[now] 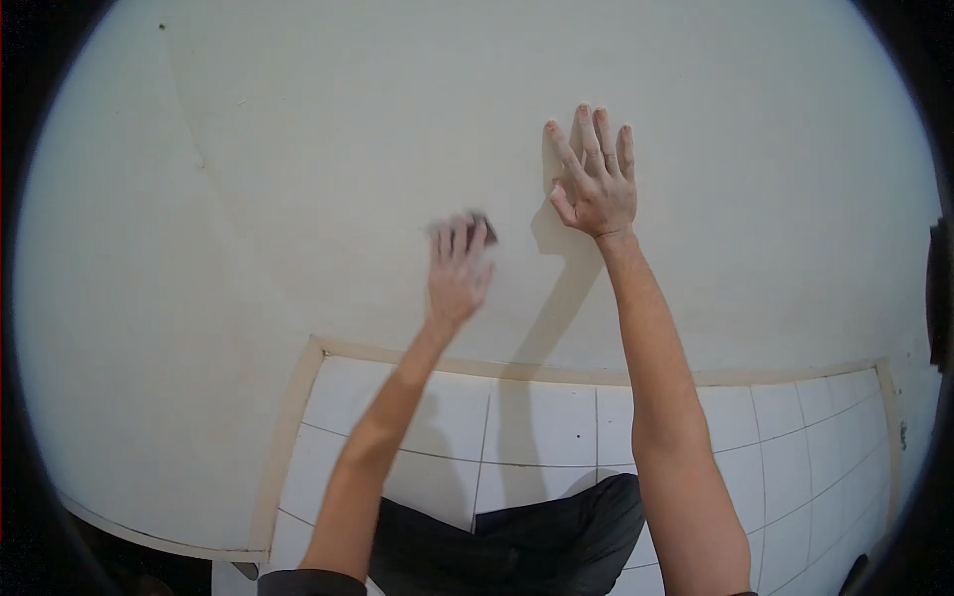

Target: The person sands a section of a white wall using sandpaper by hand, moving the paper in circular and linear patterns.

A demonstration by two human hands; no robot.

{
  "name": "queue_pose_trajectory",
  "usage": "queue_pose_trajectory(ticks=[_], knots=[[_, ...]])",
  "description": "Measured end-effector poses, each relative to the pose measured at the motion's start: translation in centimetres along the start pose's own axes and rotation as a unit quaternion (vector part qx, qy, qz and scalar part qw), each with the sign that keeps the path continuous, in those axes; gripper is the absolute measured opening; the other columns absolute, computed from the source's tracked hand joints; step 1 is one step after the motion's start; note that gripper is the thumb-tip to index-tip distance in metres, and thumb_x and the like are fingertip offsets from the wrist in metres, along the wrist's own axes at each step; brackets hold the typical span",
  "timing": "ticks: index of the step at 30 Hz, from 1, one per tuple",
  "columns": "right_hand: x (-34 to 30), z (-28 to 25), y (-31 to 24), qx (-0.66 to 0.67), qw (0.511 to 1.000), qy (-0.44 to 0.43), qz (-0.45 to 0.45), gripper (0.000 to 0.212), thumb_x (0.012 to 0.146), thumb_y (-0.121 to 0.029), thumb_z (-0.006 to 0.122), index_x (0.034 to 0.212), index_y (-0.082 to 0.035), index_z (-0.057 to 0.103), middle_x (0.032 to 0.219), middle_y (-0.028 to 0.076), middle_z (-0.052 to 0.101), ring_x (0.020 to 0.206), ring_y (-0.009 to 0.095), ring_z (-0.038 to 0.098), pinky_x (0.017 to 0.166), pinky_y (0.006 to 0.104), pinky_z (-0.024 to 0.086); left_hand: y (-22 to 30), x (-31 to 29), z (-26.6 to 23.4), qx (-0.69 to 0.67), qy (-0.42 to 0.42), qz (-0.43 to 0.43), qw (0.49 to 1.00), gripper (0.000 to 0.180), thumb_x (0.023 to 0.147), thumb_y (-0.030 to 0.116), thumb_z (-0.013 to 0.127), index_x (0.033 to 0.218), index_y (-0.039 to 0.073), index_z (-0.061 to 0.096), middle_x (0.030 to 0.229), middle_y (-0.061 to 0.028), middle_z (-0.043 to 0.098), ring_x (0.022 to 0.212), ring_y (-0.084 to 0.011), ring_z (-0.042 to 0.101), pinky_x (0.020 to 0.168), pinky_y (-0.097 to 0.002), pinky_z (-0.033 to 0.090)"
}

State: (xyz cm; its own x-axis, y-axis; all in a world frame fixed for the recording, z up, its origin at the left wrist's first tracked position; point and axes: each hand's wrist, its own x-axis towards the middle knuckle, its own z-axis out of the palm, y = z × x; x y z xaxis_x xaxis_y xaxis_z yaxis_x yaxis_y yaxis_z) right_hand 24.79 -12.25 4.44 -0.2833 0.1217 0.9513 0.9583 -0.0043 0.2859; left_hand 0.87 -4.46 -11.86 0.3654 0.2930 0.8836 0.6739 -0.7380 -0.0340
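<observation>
Got dark block (pixel 484 230) clamped in grip of left hand (pixel 457 280), up against wall (pixel 348 149), poking out at upper right. Can't call long axis, too blurry. Well apart from right hand (pixel 603 197), farther up-right, spread flat, holding nothing.

Your left hand (pixel 455 283) is motion-blurred, its fingers partly hiding a smeared dark object (pixel 484 230) too unclear to identify. The lower edge cuts off your dark trousers (pixel 566 526); the right rim crops a dark shape (pixel 937 298).
</observation>
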Motion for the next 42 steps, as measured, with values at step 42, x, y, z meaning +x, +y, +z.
queue_pose_trajectory(ticks=[42], knots=[[0.0,-0.4,0.3,-0.004,1.0,-0.008,0.012,0.085,0.074,-0.034,0.054,0.158,-0.036,0.042,0.168,0.007,0.033,0.155,0.026,0.03,0.13,0.0526,0.017,-0.7,24.3,-11.2,0.041,0.233,0.01,0.972,0.07,0.101,0.028,0.059,0.163,0.012,0.03,0.169,-0.0172,0.025,0.154,-0.0425,0.023,0.126,-0.055,0.02]])
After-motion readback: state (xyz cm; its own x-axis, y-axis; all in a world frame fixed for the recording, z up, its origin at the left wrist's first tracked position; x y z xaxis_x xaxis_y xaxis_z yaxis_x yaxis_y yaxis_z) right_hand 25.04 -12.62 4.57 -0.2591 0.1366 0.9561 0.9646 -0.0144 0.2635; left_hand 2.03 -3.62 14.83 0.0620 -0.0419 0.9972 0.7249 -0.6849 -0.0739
